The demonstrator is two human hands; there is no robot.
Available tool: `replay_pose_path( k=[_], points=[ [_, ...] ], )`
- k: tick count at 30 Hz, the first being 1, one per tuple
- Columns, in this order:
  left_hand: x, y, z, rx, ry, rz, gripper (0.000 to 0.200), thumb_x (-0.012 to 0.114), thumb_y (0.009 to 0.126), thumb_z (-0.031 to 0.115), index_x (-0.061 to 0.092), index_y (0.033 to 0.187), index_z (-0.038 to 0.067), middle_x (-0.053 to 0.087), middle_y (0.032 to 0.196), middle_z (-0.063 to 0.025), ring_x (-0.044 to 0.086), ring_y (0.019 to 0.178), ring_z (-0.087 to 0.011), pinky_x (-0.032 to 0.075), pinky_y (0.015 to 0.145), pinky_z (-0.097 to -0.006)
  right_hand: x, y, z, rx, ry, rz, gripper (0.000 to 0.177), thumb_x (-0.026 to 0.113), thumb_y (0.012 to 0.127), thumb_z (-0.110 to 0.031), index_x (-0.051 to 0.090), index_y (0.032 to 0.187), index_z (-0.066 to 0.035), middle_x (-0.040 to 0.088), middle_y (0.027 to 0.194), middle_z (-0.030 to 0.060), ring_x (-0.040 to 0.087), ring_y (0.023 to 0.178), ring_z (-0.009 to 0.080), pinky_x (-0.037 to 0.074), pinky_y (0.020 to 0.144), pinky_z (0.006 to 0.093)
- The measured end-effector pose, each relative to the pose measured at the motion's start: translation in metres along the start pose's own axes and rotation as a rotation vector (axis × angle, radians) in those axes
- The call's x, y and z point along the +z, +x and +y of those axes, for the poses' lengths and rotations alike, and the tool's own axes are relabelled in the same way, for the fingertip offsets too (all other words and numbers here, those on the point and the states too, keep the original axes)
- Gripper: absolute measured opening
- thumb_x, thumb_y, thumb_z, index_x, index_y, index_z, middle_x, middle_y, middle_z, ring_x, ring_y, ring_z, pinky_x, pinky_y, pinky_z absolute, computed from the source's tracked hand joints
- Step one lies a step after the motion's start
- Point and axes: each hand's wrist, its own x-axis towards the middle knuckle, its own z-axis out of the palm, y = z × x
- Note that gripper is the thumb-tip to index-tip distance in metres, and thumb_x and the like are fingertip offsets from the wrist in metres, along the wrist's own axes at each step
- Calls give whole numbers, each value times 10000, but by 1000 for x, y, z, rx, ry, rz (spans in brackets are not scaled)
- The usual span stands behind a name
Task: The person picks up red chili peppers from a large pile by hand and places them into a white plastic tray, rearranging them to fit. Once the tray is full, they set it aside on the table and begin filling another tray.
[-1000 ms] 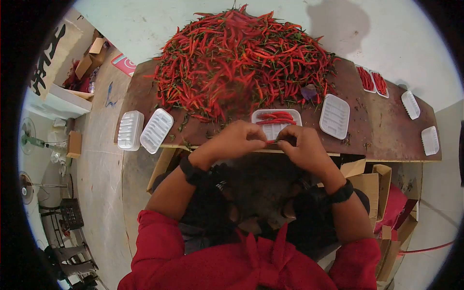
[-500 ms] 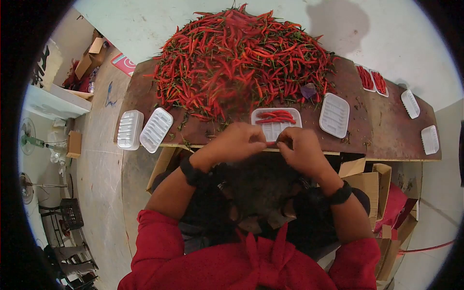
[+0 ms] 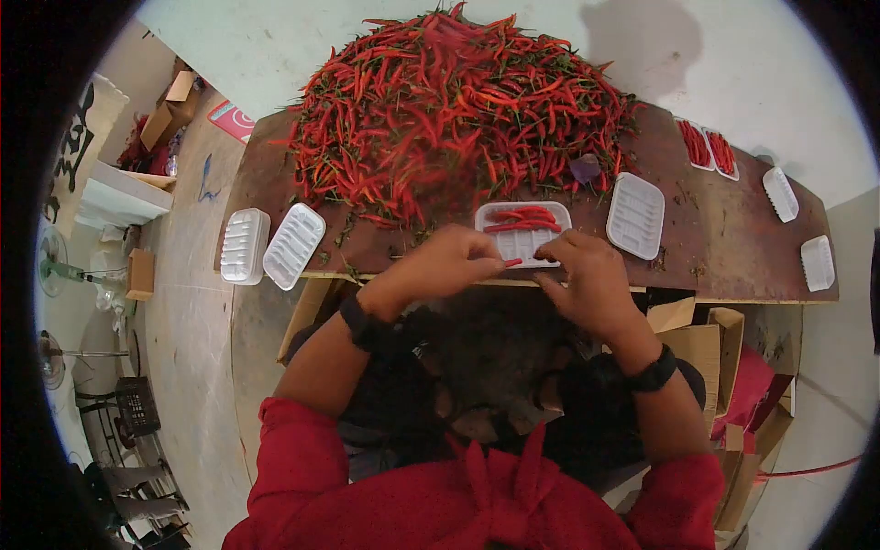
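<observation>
My left hand pinches a red chili, whose tip sticks out past the fingers at the near edge of a white tray. That white tray lies at the table's front edge with several red chilies across its far half. My right hand is at the tray's near right corner, thumb and fingers apart, with nothing visible between them. Beyond the tray rises a big heap of red chilies with green stems.
Empty white trays lie at the left, another white tray to the right. Two filled trays and two small white trays are farther right. Cardboard boxes stand below the table.
My right hand has moved right, away from my left hand, and its fingers have opened. The chili's end now shows at my left fingertips.
</observation>
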Motion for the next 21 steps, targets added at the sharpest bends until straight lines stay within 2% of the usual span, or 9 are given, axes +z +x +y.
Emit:
replay_pose_path(
  k=[2,5,12,14,15,17,21],
  points=[
    [5,4,1,-3,-89,-65,201,614,868,196,657,838,2,607,729,1,536,686,-67,448,622,-250,4,5,2,-93,63,150,201,724,693,-109,660,878,-69,624,835,94,608,782,315,475,684,409],
    [12,9,-1,7,-142,-99,213,593,888,213,654,837,16,585,721,23,513,680,-53,434,613,-238,10,5,6,-136,12,135,150,683,728,-160,631,860,-110,589,836,95,589,805,319,469,693,435],
    [17,19,-3,-29,-180,-138,226,584,895,232,649,841,22,571,684,23,498,668,-52,422,596,-255,16,7,12,-191,-8,122,102,665,711,-121,620,797,-90,589,824,91,581,780,327,465,683,436],
    [21,22,-6,133,35,137,192,597,871,208,648,865,23,601,731,-30,543,664,-111,440,607,-291,17,12,19,-146,-53,181,79,664,705,-111,633,765,-69,588,806,104,583,784,324,468,689,437],
    [19,23,-5,132,34,133,192,597,871,208,648,865,23,601,731,-30,543,664,-111,440,607,-291,16,15,22,-142,-52,181,79,664,705,-111,633,765,-69,588,806,104,583,784,324,468,689,437],
    [15,22,-3,243,285,376,156,617,833,168,651,897,31,607,819,-92,593,721,-208,464,652,-332,14,20,28,-62,34,245,72,653,711,-111,654,758,-57,588,796,114,587,795,323,475,703,437],
    [14,27,-9,290,337,413,141,626,812,134,641,912,35,589,871,-117,599,795,-275,474,692,-357,21,27,41,11,-10,197,85,639,722,-112,669,776,-55,587,799,120,592,807,322,481,711,437]
  ],
)
